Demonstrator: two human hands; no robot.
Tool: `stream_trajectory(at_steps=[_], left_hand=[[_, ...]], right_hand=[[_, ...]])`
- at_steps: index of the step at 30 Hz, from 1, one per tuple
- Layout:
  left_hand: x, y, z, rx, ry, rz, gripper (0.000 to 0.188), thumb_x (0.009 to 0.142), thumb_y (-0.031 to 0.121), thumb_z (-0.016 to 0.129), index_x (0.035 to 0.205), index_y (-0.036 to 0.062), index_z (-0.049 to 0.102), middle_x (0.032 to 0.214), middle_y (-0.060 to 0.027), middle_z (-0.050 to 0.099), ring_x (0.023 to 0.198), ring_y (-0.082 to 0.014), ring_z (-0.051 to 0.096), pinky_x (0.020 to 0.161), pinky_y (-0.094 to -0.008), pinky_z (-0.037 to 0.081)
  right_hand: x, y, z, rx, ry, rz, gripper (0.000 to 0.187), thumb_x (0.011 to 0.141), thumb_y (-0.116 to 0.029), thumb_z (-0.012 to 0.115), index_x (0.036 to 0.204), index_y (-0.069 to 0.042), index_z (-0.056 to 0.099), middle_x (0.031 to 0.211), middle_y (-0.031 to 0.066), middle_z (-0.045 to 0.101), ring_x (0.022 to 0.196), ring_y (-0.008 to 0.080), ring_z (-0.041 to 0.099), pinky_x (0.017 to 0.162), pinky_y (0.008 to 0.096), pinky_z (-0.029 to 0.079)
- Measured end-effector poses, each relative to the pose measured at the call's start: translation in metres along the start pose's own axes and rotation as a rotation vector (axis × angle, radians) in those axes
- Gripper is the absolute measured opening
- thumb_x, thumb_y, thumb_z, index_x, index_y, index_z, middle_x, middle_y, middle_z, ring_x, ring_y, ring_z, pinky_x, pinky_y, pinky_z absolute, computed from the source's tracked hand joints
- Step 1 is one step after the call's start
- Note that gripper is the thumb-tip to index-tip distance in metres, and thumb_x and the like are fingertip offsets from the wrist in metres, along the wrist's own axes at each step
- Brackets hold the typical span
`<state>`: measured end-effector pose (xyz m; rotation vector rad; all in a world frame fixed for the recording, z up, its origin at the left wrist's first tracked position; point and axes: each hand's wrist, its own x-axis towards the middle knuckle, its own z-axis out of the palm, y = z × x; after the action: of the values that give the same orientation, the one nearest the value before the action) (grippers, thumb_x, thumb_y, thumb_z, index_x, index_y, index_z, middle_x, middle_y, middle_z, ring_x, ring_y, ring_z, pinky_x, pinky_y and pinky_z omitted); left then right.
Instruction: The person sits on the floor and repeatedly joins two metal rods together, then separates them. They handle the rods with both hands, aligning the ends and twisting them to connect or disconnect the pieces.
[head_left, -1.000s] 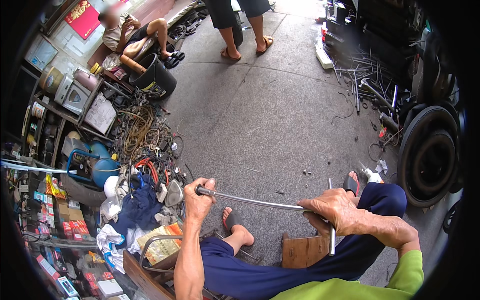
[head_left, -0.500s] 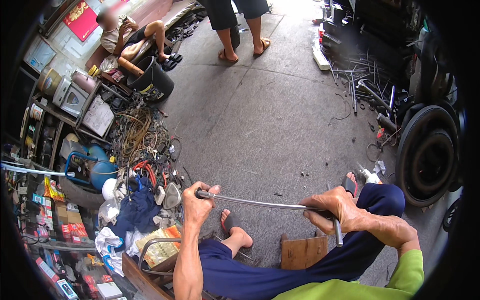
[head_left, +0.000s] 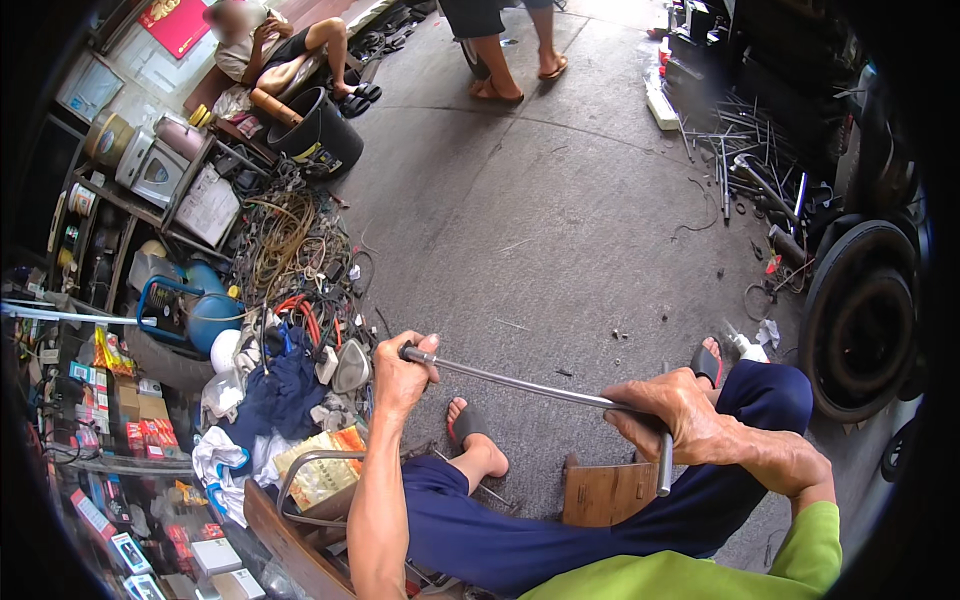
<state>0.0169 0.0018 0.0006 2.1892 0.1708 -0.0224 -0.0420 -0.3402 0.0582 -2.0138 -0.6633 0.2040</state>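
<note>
A long steel T-handle socket wrench (head_left: 525, 388) spans the space between my two hands, above my lap. My left hand (head_left: 396, 378) is closed around its socket end, with the dark tip showing past the thumb. At the other end, my right hand (head_left: 675, 412) grips the crossbar, and the bar's lower end sticks out under the fingers. The shaft slopes down from left to right. Beneath it, between my legs, a small wooden stool (head_left: 610, 493) sits on the floor.
Cables (head_left: 290, 230) and cloths (head_left: 275, 395) are heaped on the left beside boxed goods. A black bucket (head_left: 318, 140) stands farther back, near a seated person. Another person's feet (head_left: 500, 90) are at the top. Metal rods (head_left: 740, 140) and a black wheel (head_left: 865, 320) lie at right.
The wrench's left end has risen with my left hand, so the shaft slopes more. My right hand keeps its grip. The standing person's feet have shifted right, and the whole view has moved slightly.
</note>
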Motion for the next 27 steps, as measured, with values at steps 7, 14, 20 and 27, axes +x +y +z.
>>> stream_trajectory(at_steps=[7, 14, 20, 27], left_hand=[[0.0, -0.01, -0.005, -0.103, 0.028, -0.018, 0.024, 0.089, 0.017, 0.065, 0.072, -0.0002, 0.063, 0.055, -0.0051, 0.061, 0.046, -0.0089, 0.054, 0.043, -0.0257, 0.041], [0.004, -0.02, -0.025, -0.295, 0.141, -0.049, 0.019, 0.09, 0.012, 0.063, 0.079, -0.0033, 0.064, 0.061, -0.0086, 0.062, 0.055, -0.0134, 0.06, 0.051, -0.0249, 0.046], [0.006, -0.017, -0.024, -0.144, 0.112, -0.003, 0.02, 0.087, 0.014, 0.068, 0.081, -0.0039, 0.065, 0.067, -0.0071, 0.065, 0.052, -0.0104, 0.06, 0.048, -0.0235, 0.046], [0.0, -0.007, -0.019, -0.235, 0.098, 0.066, 0.018, 0.085, 0.015, 0.071, 0.087, -0.0033, 0.07, 0.069, -0.0067, 0.067, 0.054, -0.009, 0.059, 0.048, -0.0226, 0.045]], right_hand=[[0.003, -0.005, -0.007, -0.124, -0.104, -0.081, 0.021, 0.083, -0.011, 0.068, 0.101, 0.0, 0.064, 0.062, 0.0132, 0.063, 0.054, 0.0269, 0.064, 0.049, 0.0356, 0.049], [-0.004, -0.003, -0.002, 0.124, -0.059, 0.157, 0.027, 0.09, -0.019, 0.065, 0.106, 0.003, 0.065, 0.06, 0.0117, 0.062, 0.048, 0.0196, 0.06, 0.046, 0.0325, 0.045], [0.003, -0.01, -0.007, 0.305, -0.019, 0.34, 0.029, 0.091, -0.021, 0.066, 0.104, 0.005, 0.067, 0.064, 0.0086, 0.062, 0.058, 0.009, 0.056, 0.05, 0.0274, 0.042], [0.008, -0.022, -0.018, 0.401, -0.105, 0.451, 0.029, 0.092, -0.024, 0.065, 0.103, 0.003, 0.068, 0.071, 0.0044, 0.063, 0.067, 0.0068, 0.055, 0.056, 0.0247, 0.043]])
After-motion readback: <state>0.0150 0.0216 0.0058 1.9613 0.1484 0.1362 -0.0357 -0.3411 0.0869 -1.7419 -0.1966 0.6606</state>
